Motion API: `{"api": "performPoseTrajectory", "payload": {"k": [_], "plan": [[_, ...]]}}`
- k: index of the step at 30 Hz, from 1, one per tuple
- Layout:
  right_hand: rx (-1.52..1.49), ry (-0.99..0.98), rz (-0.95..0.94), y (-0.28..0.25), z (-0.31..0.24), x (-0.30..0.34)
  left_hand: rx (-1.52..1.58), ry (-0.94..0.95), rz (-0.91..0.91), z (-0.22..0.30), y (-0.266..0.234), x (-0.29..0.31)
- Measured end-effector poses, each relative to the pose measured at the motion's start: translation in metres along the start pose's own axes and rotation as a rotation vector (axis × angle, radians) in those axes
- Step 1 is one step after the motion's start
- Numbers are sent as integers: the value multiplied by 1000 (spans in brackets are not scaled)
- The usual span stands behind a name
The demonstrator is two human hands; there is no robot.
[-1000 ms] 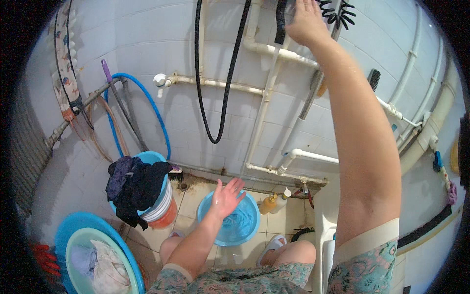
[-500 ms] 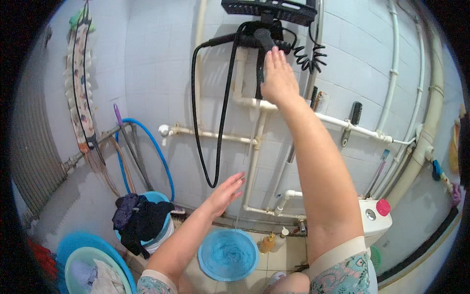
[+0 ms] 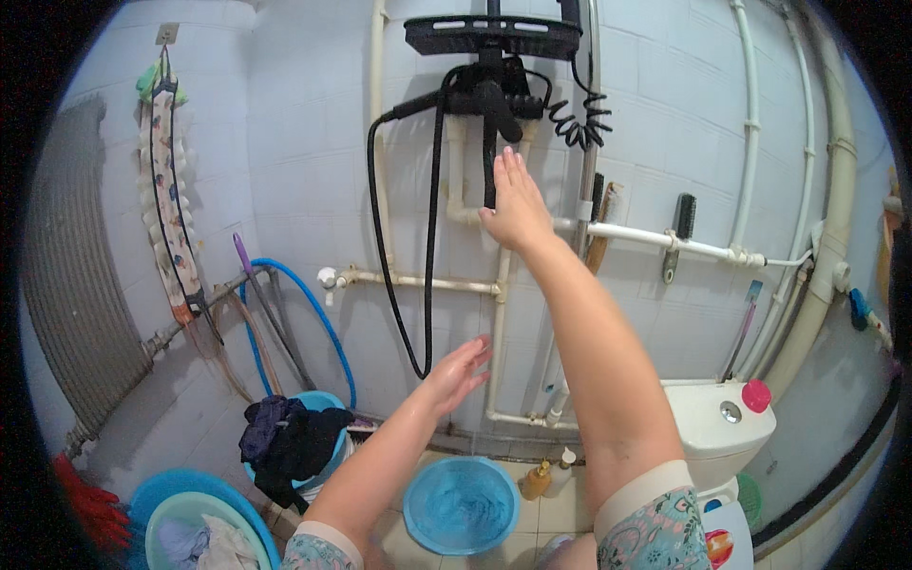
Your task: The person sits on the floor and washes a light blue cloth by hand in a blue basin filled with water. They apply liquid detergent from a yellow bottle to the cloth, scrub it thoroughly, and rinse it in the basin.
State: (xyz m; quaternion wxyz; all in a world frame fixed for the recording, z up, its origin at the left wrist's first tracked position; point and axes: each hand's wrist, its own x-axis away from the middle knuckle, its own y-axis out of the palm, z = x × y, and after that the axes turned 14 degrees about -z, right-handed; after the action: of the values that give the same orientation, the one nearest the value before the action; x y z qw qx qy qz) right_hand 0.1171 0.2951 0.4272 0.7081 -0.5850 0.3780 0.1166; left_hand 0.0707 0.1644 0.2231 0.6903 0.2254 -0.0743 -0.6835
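My right hand (image 3: 519,199) is raised with its fingers stretched out, just below the lever (image 3: 499,112) of a black wall-mounted shower mixer (image 3: 465,100). It holds nothing, and its fingertips look a little apart from the lever. Lower down, my left hand (image 3: 459,375) is held out in front of the pipes, wet and empty, its fingers extended. Below it on the tiled floor stands a round blue basin (image 3: 414,513) with rippling water in it. A faint trickle seems to drop behind the basin's far rim. A black shower hose (image 3: 432,256) hangs in a loop left of my right hand.
At left, a blue bucket (image 3: 328,401) holds dark clothes (image 3: 294,446); nested basins (image 3: 161,494) hold light cloths. Two pump bottles (image 3: 537,480) stand right of the water basin. A toilet (image 3: 708,418) is at right. Brushes (image 3: 685,223) hang on the white pipe.
My right hand has come down from beside the mixer lever, and the lever's end now points lower. The water stream below the mixer looks fainter. The view has shifted slightly.
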Motion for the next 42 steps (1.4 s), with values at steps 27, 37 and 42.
{"api": "performPoseTrajectory", "payload": {"k": [27, 37, 42], "plan": [[-520, 133, -1725, 467, -115, 579, 466, -103, 770, -155, -153, 136], [-568, 283, -1833, 489, -125, 637, 448, -211, 646, -161, -138, 152], [-555, 273, -1882, 470, -129, 656, 431, -232, 635, -165, -136, 165]]}}
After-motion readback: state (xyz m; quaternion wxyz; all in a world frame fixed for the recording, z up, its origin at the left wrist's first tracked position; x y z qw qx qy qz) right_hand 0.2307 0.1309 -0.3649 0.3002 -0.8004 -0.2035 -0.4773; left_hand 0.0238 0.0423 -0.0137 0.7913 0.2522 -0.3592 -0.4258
